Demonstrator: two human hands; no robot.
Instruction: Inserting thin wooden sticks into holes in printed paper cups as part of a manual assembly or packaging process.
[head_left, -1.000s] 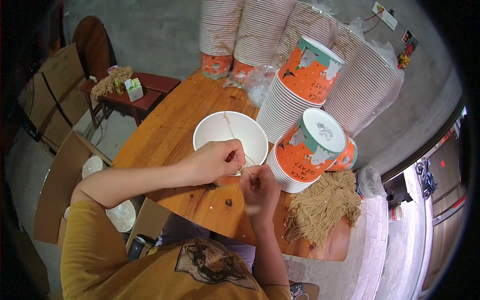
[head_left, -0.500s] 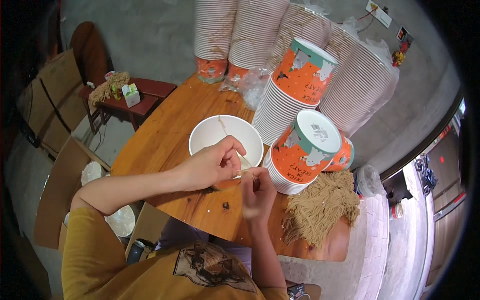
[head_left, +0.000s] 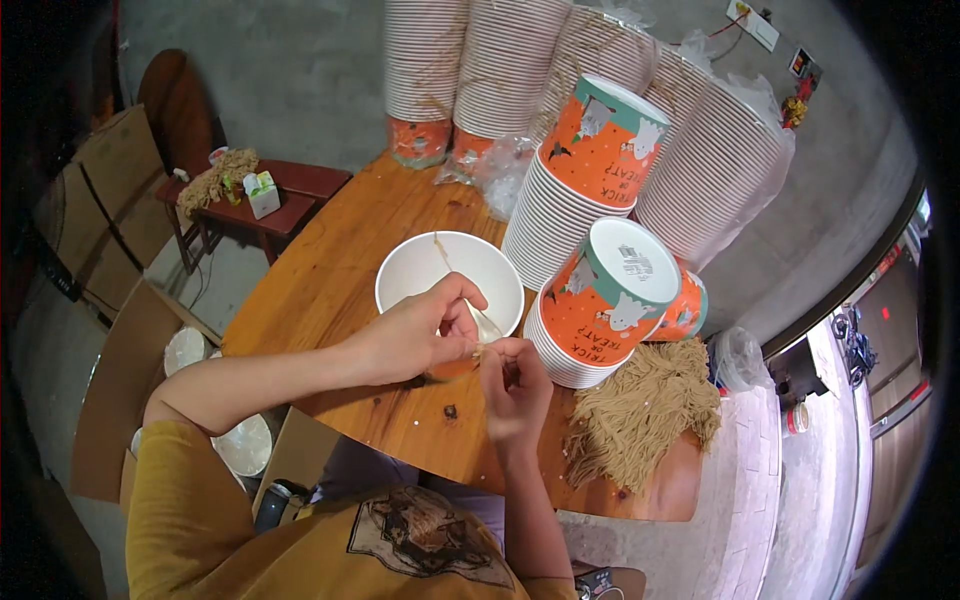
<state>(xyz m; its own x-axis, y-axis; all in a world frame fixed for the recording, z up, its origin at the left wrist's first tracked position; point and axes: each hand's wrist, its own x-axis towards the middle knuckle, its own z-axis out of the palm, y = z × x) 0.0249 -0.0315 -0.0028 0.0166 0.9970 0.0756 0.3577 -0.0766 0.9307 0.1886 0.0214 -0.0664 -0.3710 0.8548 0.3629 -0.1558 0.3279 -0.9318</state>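
Observation:
A white paper bucket point(head_left: 405, 275) with an orange outside stands in front of me, its mouth facing up. A thin tan string point(head_left: 441, 252) comes over its far rim and runs across the opening toward my fingers. My left hand point(head_left: 432, 322) reaches over the near part of the bucket, thumb and fingers pinched on the string. Beside it on the right, my right hand point(head_left: 518, 388) pinches the string too. The fingertips of both hands meet at the near rim, and they hide just how the string lies between them.
Upside-down stacks of orange and green printed buckets point(head_left: 600, 320) stand right of my hands. A bundle of tan strings point(head_left: 645, 410) lies at the table's right edge. Tall stacks of buckets point(head_left: 715, 160) line the back. An open cardboard box point(head_left: 115, 400) holding buckets stands at left.
My fingertips have come closer together at the near rim, and the right fingers have curled in slightly. The bucket and stacks keep their places; the view shifts a little.

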